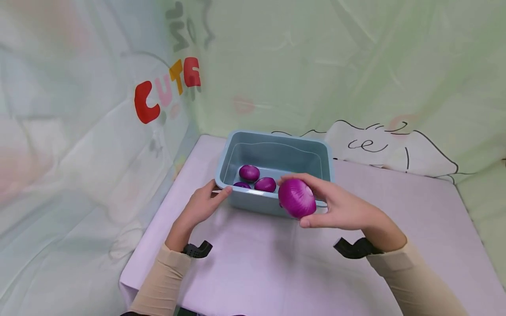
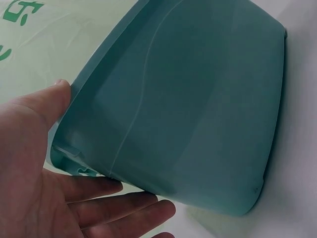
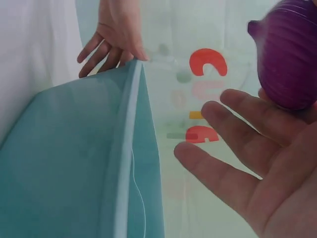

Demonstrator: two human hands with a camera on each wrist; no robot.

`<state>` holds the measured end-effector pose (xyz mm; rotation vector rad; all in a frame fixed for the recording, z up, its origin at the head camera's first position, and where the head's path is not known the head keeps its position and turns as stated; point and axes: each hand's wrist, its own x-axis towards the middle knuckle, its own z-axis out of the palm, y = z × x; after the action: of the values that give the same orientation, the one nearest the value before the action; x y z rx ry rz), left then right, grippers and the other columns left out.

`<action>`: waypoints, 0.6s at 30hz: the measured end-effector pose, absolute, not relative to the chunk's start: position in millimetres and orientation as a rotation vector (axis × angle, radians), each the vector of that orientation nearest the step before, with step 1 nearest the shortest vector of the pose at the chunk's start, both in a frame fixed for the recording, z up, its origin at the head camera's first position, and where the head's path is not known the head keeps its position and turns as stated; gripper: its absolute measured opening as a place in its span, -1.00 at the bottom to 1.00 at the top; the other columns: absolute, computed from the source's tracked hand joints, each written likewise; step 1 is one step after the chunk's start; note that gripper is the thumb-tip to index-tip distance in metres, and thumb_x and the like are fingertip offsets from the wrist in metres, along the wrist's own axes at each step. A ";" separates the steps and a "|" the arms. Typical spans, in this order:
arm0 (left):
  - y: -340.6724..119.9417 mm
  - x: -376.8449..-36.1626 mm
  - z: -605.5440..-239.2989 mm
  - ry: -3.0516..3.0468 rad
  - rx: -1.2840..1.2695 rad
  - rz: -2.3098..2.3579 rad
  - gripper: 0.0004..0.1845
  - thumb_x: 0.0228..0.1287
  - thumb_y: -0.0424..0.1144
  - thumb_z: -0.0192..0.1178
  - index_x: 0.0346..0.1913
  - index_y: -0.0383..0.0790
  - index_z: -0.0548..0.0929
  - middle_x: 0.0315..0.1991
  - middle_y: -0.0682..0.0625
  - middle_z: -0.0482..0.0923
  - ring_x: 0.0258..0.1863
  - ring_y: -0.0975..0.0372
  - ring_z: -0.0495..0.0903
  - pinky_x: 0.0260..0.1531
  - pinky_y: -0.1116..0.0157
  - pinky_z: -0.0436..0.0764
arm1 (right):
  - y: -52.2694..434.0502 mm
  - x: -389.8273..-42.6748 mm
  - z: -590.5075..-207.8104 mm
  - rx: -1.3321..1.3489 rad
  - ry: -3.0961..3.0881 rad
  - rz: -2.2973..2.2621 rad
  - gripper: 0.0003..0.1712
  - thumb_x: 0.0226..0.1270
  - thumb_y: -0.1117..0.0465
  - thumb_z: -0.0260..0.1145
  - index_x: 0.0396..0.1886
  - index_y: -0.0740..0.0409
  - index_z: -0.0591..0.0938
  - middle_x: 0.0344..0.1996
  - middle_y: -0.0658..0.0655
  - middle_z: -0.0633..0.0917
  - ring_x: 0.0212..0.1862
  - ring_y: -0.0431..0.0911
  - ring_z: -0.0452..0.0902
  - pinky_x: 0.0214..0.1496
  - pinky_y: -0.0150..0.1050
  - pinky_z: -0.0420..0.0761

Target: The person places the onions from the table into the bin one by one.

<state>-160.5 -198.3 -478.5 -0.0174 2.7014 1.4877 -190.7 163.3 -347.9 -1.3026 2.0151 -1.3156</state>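
Note:
A red onion [image 1: 297, 198] is pinched between the thumb and fingers of my right hand [image 1: 345, 206], raised at the front right of a blue plastic bin. In the right wrist view the onion [image 3: 292, 54] shows its pointed tip, and the other fingers extend free of it. The bin [image 1: 253, 202] stands on the table; inside at its left lie a red onion [image 1: 249, 173], a second onion [image 1: 265, 184] and a third onion [image 1: 242, 185] partly hidden by the front rim. My left hand [image 1: 202, 204] rests against the bin's front left corner, thumb at the rim [image 2: 74, 91], fingers fairly straight.
A pale lilac cloth covers the table [image 1: 253, 272]. Behind the bin hangs a light green curtain [image 1: 316, 66], and another printed curtain [image 1: 79, 175] closes off the left side. A dark object [image 1: 186, 312] shows at the bottom edge. Black wrist mounts [image 1: 357, 248] sit on both wrists.

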 end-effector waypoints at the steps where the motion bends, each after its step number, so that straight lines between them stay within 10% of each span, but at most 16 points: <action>1: -198.2 -160.4 -478.2 2.700 -0.020 1.487 0.00 0.31 0.53 0.11 0.55 -0.14 0.34 0.22 -0.02 0.59 0.19 0.07 0.62 0.07 -0.06 0.64 | 160.6 -197.9 -345.8 -1.304 1.975 -1.339 -0.08 0.27 0.33 0.52 0.56 -0.07 0.34 0.42 0.03 0.45 0.34 0.04 0.45 0.15 0.00 0.65; 18: -200.0 -161.5 -481.0 2.711 -0.020 1.484 -0.10 0.32 0.52 0.10 0.44 -0.11 0.45 0.16 0.03 0.62 0.16 0.11 0.64 0.09 -0.04 0.63 | 96.4 -304.0 -334.6 -1.052 2.140 -1.056 -0.40 0.42 -0.12 0.41 0.30 0.06 0.52 0.03 0.12 0.65 0.06 0.04 0.58 0.06 0.03 0.64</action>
<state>-161.5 -200.0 -481.0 -0.0205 2.7113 1.4842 -304.0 96.4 -334.6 -1.0522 2.1403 -1.0561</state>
